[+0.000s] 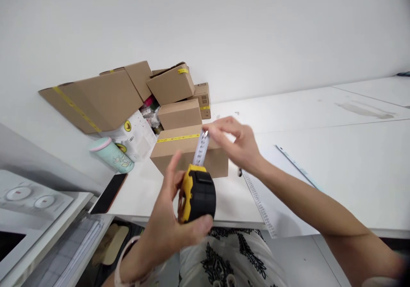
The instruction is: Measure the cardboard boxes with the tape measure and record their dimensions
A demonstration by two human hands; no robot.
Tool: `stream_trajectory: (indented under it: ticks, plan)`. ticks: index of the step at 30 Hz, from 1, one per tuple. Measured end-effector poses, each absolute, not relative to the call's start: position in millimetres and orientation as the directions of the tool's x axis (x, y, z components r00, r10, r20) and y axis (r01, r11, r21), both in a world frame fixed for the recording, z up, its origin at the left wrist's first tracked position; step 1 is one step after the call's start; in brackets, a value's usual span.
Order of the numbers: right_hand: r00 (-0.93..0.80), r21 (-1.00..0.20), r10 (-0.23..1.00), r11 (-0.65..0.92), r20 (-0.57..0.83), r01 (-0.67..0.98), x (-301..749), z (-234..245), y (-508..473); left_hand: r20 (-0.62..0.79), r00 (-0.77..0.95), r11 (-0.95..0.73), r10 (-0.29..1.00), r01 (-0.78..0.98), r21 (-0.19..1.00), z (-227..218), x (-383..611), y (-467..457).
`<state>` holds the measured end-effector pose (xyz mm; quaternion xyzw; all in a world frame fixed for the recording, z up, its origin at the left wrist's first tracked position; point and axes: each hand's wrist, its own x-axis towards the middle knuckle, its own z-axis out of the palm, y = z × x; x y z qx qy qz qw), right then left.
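Observation:
My left hand point(173, 214) is wrapped around a black and yellow tape measure point(201, 195), held in front of the desk edge. A short length of its white blade point(201, 149) is drawn out, pointing away from me. With thumb and fingertips, my right hand point(235, 139) pinches the metal hook at the end of that blade. Behind the blade, a cardboard box point(179, 139) with yellow tape along its top lies on the desk. The blade and my right fingers cover part of the box; I cannot tell whether they touch it.
More cardboard boxes point(174, 84) are stacked against the wall. A mint tumbler point(112, 154) tilts beside a white avocado-print box point(137, 135). A dark phone-like slab point(110, 193) lies at the left desk edge. On the right are a spiral notebook point(275, 188) and a pale blue ruler point(299, 167).

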<state>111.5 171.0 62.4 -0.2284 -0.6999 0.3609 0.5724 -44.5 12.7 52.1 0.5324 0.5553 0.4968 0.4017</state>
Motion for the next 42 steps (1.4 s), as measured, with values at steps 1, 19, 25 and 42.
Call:
stream_trajectory:
  ticks: [1,19,25,42]
  plan:
    - [-0.305,-0.762,0.708,0.64,0.637,-0.104,114,57,162,0.124,-0.136,-0.089,0.983,0.238,0.967,57,-45,21]
    - [-0.203,-0.359,0.977,0.165,-0.07,0.919,157,-108,246,0.101,-0.073,0.044,0.992,0.964,0.263,92,-115,183]
    - [-0.294,-0.367,0.954,0.252,-0.062,0.895,157,-109,252,0.572,0.004,-0.155,0.82,0.964,0.215,55,-80,150]
    - [0.046,-0.974,0.984,0.175,0.17,-0.144,208,-104,285,0.063,0.634,-0.625,0.771,0.732,0.271,-137,58,173]
